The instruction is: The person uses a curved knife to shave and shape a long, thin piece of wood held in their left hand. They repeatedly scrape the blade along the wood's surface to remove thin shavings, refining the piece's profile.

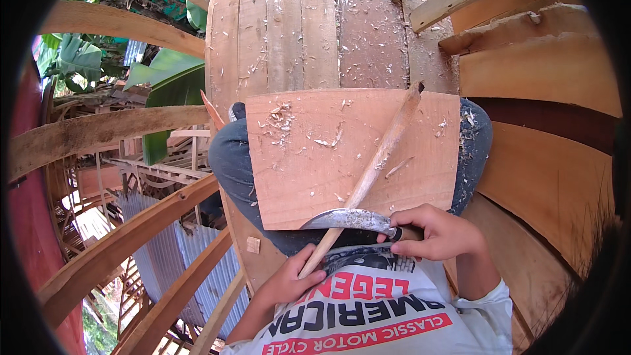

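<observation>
A long wooden stick (374, 164), pale and peeled near me and darker at its far end, slants across a flat wooden board (302, 177) that rests over my crossed legs. My left hand (294, 279) is wrapped round the stick's near end, just below the board's near edge. In my right hand (437, 231) is the handle of a knife (351, 219) with a curved, stained blade. The blade lies across the stick close to the board's near edge, its tip pointing left. Thin shavings (279, 118) are scattered over the board.
Beyond the board stretches a plank floor (286, 33) strewn with shavings. Wooden rails (125, 204) run along the left side, with corrugated metal sheets (210, 269) and banana leaves (174, 79) outside them. Wide planks (545, 72) form the right side. A small wood block (253, 244) lies near my left knee.
</observation>
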A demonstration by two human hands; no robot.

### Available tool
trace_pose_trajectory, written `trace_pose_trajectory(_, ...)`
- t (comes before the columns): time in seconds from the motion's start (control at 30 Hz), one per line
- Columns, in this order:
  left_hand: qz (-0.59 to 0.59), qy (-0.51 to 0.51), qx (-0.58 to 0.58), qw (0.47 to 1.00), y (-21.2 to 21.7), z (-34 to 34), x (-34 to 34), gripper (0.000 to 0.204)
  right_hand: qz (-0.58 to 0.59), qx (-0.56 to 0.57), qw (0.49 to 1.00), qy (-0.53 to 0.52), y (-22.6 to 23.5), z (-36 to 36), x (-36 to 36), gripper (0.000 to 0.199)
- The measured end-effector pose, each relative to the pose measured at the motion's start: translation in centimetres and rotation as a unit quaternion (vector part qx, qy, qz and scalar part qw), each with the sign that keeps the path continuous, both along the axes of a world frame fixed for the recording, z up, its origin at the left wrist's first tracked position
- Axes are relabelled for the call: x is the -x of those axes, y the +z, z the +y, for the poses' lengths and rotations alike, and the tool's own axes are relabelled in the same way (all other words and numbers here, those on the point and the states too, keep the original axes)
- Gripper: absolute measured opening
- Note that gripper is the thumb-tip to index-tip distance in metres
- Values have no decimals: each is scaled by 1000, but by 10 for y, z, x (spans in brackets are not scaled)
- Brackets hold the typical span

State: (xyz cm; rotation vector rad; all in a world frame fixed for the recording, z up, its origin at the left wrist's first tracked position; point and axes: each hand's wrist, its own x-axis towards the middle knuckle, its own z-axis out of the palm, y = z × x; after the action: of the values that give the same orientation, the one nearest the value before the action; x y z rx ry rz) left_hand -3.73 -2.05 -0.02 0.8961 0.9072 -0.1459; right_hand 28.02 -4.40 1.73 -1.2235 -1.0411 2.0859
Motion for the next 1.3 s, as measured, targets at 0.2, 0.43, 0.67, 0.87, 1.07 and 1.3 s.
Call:
trace_pose_trajectory(0.2, -35, 22, 35, 999, -1, 3, 1, 33, 48, 166, 958, -229, 10, -2, -6, 22)
trace_pose_trajectory(0.43, -25, 30, 29, 999, 4, 4, -4, 34, 27, 136, 971, -196, 13, -2, -2, 21)
trace_pose_trajectory(0.67, -20, 20, 30, 999, 3, 1, -9, 36, 25, 109, 983, -145, 10, -14, 2, 24)
trace_pose_trajectory(0.87, -8, -3, -13, 1000, 2, 1, -10, 37, 53, 102, 973, -201, 8, -15, 4, 24)
trace_pose_trajectory(1.07, -2, -9, -13, 1000, 2, 3, -10, 35, 2, -25, 990, -142, 1, -17, 4, 21)
trace_pose_trajectory(1.3, -7, 1, -27, 1000, 2, -4, -13, 35, 42, 29, 986, -159, 3, -18, -3, 20)
